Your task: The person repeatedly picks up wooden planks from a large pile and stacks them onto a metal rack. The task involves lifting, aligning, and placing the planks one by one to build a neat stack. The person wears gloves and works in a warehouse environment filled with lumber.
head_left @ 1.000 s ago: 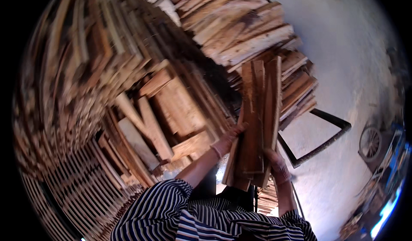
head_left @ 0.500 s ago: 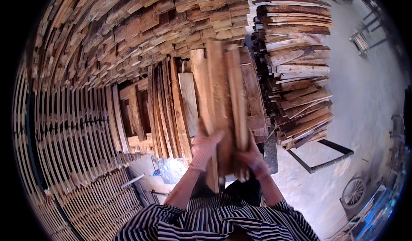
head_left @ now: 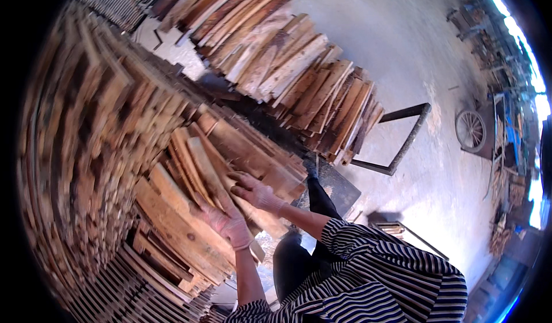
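Observation:
My left hand, in a pale pinkish work glove, is curled over a narrow wooden board in a small bunch of boards, thumb on one side and fingers on the other. Close beside it, to the right, my right hand wears a similar glove. Its fingers are stretched out and rest along the edge of the same bunch, with nothing enclosed in them. Beneath the bunch lie wider boards, among them a broad light one with a knot. The undersides of the boards are hidden.
A tall stack of boards rises on the left. Another long stack runs across the far side. A dark metal frame lies on the concrete floor to the right, with a spoked wheel beyond.
The bundle of boards I held upright between both hands is now down on the pile. My view has swung rightward, and my right hand's fingers have straightened out.

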A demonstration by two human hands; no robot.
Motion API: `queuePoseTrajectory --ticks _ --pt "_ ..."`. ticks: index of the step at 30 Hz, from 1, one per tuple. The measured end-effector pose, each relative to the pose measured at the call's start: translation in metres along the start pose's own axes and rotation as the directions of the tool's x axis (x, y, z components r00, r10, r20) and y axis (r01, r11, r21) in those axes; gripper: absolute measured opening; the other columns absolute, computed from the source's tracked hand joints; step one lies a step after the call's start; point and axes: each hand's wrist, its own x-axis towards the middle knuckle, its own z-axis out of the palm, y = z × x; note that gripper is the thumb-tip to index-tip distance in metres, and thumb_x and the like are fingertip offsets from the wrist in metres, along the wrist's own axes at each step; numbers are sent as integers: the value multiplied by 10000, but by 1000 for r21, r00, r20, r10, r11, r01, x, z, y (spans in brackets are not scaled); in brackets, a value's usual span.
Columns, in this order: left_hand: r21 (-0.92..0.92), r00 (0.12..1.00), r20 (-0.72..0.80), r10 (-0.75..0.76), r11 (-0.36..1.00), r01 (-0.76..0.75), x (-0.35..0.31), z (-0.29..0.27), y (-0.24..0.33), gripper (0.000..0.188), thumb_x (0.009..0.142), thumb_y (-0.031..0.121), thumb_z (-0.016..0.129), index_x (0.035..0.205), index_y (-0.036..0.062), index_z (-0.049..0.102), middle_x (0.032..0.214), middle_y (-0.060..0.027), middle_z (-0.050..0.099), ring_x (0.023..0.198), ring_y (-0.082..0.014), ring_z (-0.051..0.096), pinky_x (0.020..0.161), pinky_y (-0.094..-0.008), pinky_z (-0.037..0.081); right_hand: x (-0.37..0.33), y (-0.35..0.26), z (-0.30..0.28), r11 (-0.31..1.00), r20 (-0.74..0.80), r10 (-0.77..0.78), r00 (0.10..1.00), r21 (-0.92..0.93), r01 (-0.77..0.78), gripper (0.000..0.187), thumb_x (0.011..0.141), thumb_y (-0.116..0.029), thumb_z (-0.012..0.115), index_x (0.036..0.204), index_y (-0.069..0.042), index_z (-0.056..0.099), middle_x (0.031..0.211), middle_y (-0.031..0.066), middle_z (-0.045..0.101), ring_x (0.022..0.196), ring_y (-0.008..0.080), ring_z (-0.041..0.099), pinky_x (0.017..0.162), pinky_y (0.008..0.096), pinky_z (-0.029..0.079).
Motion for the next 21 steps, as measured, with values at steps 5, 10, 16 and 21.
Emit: queuePoseTrajectory --ticks 5,10,16,21 --pt "-428 887 455 78 893 141 25 185 56 764 983 390 673 1534 -41 366 1599 -250 345 1492 -360 331 1205 -406 302 -11 80 -138 937 -397 333 855 239 -254 558 996 -285 668 1474 -45 511 1370 121 634 1224 183 600 1017 322 493" --pt "-87 404 886 -230 771 631 27 399 64 848 952 474 687 1519 -72 372 1558 -224 440 1444 -303 422 1189 -361 321 -4 169 -291 832 -517 548 658 258 -491 727 917 -391 738 1501 -50 469 1359 151 639 1243 213 603 1010 323 495" --pt "36 246 952 -185 861 507 42 590 1 930 932 672 572 1526 -24 410 1563 -177 459 1454 -296 406 1178 -369 316 91 262 -387 698 -657 585 476 109 -708 1089 834 -623 720 1615 -71 199 1526 220 447 1343 361 529 1102 432 430" --pt "136 270 936 -225 941 311 54 650 -23 880 933 643 600 1600 128 344 1629 -86 378 1486 -293 343 1188 -417 293 183 269 -385 450 -617 754 225 235 -862 1307 776 -768 696 1639 -130 -50 1648 286 168 1438 471 381 1189 494 349"
